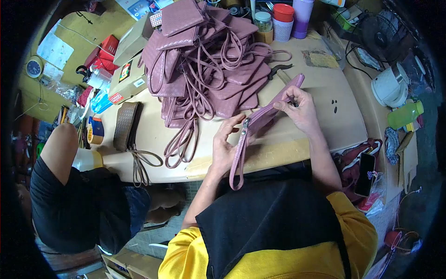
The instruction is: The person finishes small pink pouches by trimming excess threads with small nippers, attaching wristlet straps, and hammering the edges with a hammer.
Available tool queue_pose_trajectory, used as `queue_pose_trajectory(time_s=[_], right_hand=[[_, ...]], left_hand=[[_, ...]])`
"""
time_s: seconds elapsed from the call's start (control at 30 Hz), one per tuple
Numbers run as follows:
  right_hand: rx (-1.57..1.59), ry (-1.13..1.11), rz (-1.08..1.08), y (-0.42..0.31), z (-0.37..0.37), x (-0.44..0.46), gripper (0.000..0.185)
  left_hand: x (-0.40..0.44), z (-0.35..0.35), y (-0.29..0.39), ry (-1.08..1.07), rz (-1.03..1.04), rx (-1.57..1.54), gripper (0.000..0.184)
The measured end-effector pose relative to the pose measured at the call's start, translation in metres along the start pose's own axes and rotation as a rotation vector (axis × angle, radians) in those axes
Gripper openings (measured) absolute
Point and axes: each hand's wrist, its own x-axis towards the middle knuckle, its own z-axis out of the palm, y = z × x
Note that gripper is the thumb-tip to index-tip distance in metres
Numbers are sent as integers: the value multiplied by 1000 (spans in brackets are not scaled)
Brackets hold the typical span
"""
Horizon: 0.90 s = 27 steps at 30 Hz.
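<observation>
While heaped pouches (211, 65) fill the upper centre, the left hand (225, 145) grips one pouch (265, 115) mid-frame, the right hand (303, 111) pinches its edge; that one seems unfinished.

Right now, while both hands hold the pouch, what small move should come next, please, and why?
I would probably steady the pouch with the left hand and slide the right hand along its long edge toward the left. That edge faces the camera, the zipper pull lies by the left hand, and the right hand is nearer the opposite end.
</observation>
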Motion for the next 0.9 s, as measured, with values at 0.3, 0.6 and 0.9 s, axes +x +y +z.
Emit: queue_pose_trajectory(time_s=[0.3,0.6,0.9], right_hand=[[-360,-125,-303,-64,35,-26,41],[-225,44,-373,-27,57,-21,16],[17,344,112,3,-58,-11,14]], left_hand=[[-7,12,-15,68,-101,-93,28],[-15,19,-16,178,50,-75,17],[-14,-39,-7,313,96,19,14]])
